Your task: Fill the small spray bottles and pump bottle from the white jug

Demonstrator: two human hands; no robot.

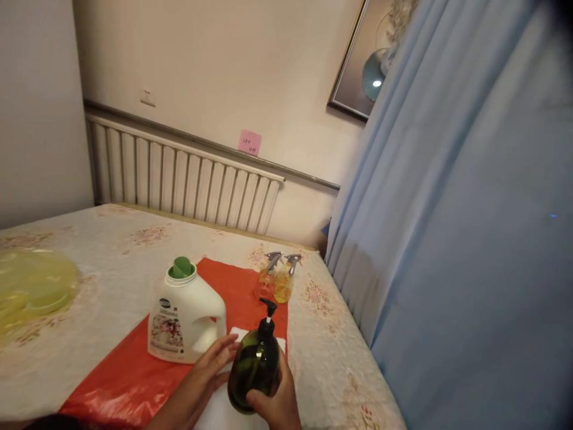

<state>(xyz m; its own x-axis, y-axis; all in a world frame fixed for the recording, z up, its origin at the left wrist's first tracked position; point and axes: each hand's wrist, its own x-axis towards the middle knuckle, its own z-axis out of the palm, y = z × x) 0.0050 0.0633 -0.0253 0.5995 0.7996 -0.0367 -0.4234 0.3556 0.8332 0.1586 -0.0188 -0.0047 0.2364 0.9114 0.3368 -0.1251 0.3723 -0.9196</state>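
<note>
My right hand (275, 401) is wrapped round the lower body of a dark green pump bottle (254, 365) with a black pump head, held upright above a white cloth (222, 409). My left hand (210, 365) lies with its fingers stretched out, flat on the white cloth, its fingertips next to the bottle and close to a white detergent jug (184, 318) with a green cap. The jug stands on a red plastic sheet (134, 373) spread on the table.
Two small spray bottles (277, 279) with orange-yellow liquid stand at the far end of the red sheet. A yellow plastic bag (33, 289) lies at the left on the floral tablecloth (107, 257). A blue curtain (447, 239) hangs at the right; a radiator (183, 185) lines the wall.
</note>
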